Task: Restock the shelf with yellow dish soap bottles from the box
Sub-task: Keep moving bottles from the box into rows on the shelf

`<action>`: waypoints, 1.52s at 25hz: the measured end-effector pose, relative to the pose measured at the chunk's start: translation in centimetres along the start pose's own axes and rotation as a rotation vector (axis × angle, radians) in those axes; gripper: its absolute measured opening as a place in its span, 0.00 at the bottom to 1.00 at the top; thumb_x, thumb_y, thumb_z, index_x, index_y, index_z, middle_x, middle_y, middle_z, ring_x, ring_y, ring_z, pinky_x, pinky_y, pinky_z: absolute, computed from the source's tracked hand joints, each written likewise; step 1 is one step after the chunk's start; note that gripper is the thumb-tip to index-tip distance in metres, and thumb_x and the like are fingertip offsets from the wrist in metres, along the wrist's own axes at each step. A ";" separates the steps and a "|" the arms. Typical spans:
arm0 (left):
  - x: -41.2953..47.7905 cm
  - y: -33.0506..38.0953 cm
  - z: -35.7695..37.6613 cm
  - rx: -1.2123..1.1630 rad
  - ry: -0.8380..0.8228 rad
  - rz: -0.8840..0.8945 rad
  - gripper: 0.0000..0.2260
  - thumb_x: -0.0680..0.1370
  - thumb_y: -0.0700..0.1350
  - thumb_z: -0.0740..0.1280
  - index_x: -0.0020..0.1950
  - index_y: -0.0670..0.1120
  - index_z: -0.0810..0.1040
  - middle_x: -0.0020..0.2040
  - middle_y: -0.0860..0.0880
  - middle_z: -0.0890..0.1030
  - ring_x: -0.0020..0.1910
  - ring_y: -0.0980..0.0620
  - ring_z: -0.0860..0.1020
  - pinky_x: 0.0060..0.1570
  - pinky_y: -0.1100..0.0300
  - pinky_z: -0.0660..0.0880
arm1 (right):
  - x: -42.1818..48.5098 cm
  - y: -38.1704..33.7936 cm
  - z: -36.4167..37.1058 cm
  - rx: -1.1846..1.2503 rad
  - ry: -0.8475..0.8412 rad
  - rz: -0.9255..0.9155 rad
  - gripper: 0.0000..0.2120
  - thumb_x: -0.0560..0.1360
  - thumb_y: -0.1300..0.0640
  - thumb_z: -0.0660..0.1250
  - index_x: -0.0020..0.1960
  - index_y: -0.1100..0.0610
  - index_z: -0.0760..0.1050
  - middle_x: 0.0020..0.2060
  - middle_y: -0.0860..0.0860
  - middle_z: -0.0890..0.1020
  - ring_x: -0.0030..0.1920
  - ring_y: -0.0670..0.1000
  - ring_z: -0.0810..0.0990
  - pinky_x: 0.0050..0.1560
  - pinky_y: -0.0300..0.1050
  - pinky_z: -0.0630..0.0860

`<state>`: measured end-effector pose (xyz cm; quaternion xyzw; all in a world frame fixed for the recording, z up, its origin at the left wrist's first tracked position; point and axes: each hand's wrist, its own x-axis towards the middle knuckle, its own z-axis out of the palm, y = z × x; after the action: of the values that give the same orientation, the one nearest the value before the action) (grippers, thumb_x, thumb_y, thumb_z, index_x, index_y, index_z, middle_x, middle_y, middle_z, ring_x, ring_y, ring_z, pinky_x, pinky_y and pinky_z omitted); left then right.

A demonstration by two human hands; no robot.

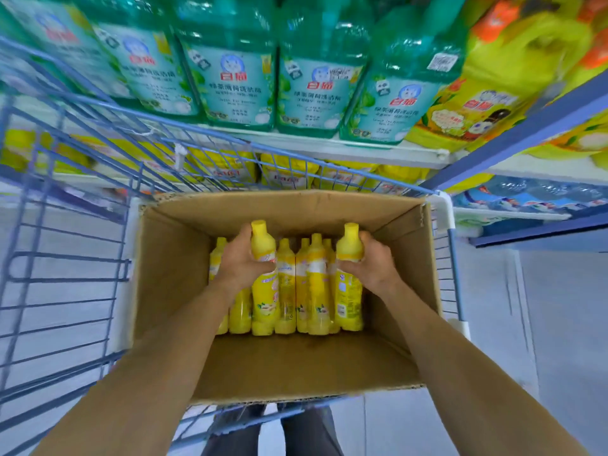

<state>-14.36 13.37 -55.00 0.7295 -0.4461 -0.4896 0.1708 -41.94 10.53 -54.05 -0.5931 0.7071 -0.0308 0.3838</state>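
An open cardboard box [171,258] sits in a blue wire cart and holds several yellow dish soap bottles [314,284] standing upright against its far wall. My left hand [238,261] grips the neck of one yellow bottle [263,245] at the left of the row. My right hand [370,261] grips the neck of another yellow bottle [349,245] at the right of the row. Both gripped bottles stand higher than the others, their bases still among the row.
The blue wire cart [65,258] surrounds the box and stands against the shelving. Large green detergent jugs [309,93] fill the upper shelf [329,148], with yellow jugs [487,103] to their right. Yellow refill pouches [286,174] line the shelf below.
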 end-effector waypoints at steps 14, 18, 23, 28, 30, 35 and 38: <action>-13.8 23.9 -20.8 -0.031 0.043 0.621 0.28 0.63 0.43 0.82 0.58 0.49 0.73 0.50 0.49 0.82 0.47 0.46 0.82 0.46 0.48 0.80 | -12.2 -25.1 -20.2 0.063 0.242 -0.516 0.25 0.64 0.46 0.82 0.54 0.53 0.76 0.45 0.49 0.83 0.45 0.52 0.82 0.45 0.48 0.78; -17.5 29.4 -24.5 -0.065 0.083 0.774 0.30 0.62 0.42 0.83 0.60 0.49 0.76 0.52 0.47 0.84 0.52 0.45 0.84 0.51 0.45 0.82 | -16.0 -30.1 -26.2 0.123 0.362 -0.644 0.24 0.64 0.49 0.83 0.55 0.53 0.77 0.46 0.48 0.84 0.45 0.45 0.82 0.43 0.36 0.76; -21.0 35.4 -26.8 -0.090 0.126 0.907 0.28 0.64 0.35 0.82 0.61 0.46 0.76 0.53 0.50 0.83 0.48 0.58 0.83 0.44 0.64 0.80 | -18.8 -33.9 -31.7 0.172 0.413 -0.758 0.26 0.64 0.49 0.84 0.57 0.51 0.79 0.47 0.43 0.84 0.45 0.37 0.82 0.43 0.28 0.75; -22.2 41.2 -28.7 -0.070 0.220 1.002 0.27 0.63 0.38 0.82 0.59 0.46 0.77 0.50 0.49 0.85 0.46 0.54 0.84 0.45 0.57 0.81 | -19.5 -35.7 -37.0 0.223 0.456 -0.849 0.27 0.62 0.48 0.84 0.57 0.52 0.80 0.48 0.46 0.87 0.48 0.43 0.86 0.51 0.43 0.83; -22.5 43.6 -29.1 -0.073 0.276 1.024 0.29 0.63 0.39 0.82 0.60 0.47 0.76 0.50 0.49 0.84 0.42 0.59 0.82 0.40 0.62 0.77 | -19.6 -36.5 -39.1 0.222 0.475 -0.889 0.25 0.63 0.48 0.84 0.56 0.52 0.80 0.48 0.46 0.87 0.47 0.44 0.86 0.50 0.43 0.83; -21.9 48.8 -30.0 -0.102 0.357 1.038 0.32 0.63 0.39 0.83 0.61 0.47 0.71 0.51 0.45 0.82 0.42 0.55 0.81 0.37 0.63 0.77 | -18.7 -38.3 -43.5 0.229 0.592 -0.946 0.29 0.63 0.46 0.83 0.60 0.54 0.79 0.49 0.48 0.85 0.49 0.48 0.83 0.50 0.42 0.80; -20.8 50.2 -29.9 -0.108 0.381 1.028 0.32 0.61 0.42 0.84 0.59 0.49 0.73 0.51 0.46 0.82 0.48 0.49 0.82 0.45 0.54 0.82 | -17.6 -38.6 -44.8 0.249 0.607 -0.935 0.29 0.64 0.48 0.83 0.61 0.54 0.78 0.48 0.46 0.84 0.48 0.43 0.82 0.46 0.33 0.77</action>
<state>-15.30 -2.49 4.97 0.4836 -0.6802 -0.2245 0.5031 -36.36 -4.13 5.61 -0.7577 0.4391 -0.4496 0.1759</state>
